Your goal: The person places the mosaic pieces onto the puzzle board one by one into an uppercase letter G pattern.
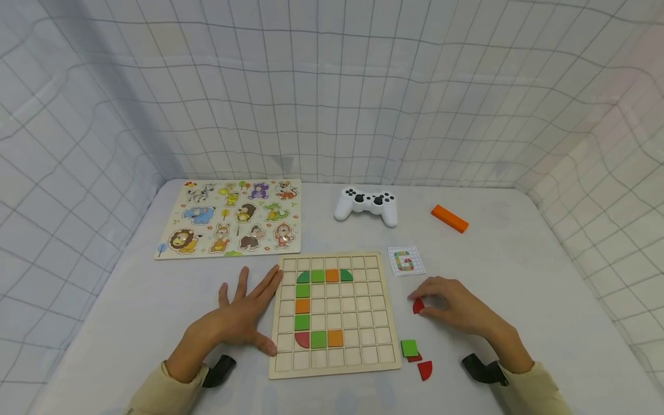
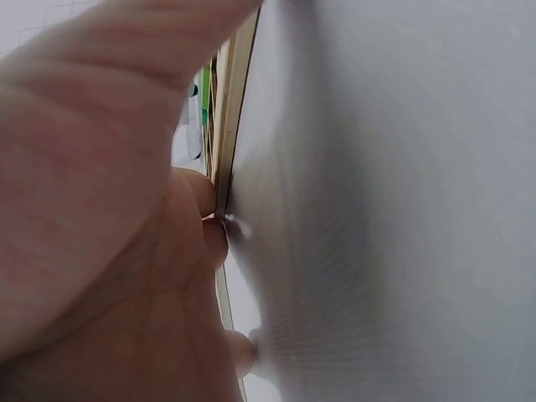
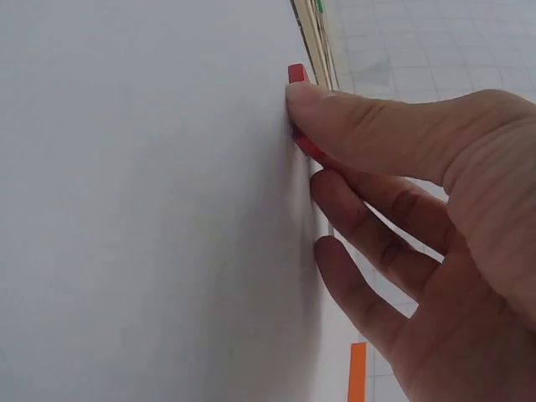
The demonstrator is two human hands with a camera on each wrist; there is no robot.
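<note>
A wooden grid board (image 1: 363,334) lies flat, with green, orange and red tiles set in a C-like outline. My left hand (image 1: 236,314) rests at its left edge, fingers spread and straight, fingertips and thumb touching the rim. Right of the board, my right hand (image 1: 459,305) pinches a red quarter-circle tile (image 3: 298,75) between thumb and finger, low over the table. Nearer me, a green square tile (image 1: 409,347) partly covers a red tile (image 1: 415,358), and another red quarter-circle tile (image 1: 425,370) lies beside them. A small pattern card (image 1: 406,261) sits above the right hand.
At the back left lies an animal puzzle board (image 1: 236,219), close to the grid board's upper left corner. A white game controller (image 1: 366,205) and an orange bar (image 1: 449,218) lie farther back. Grid-patterned white sheets (image 1: 337,86) wall in the table.
</note>
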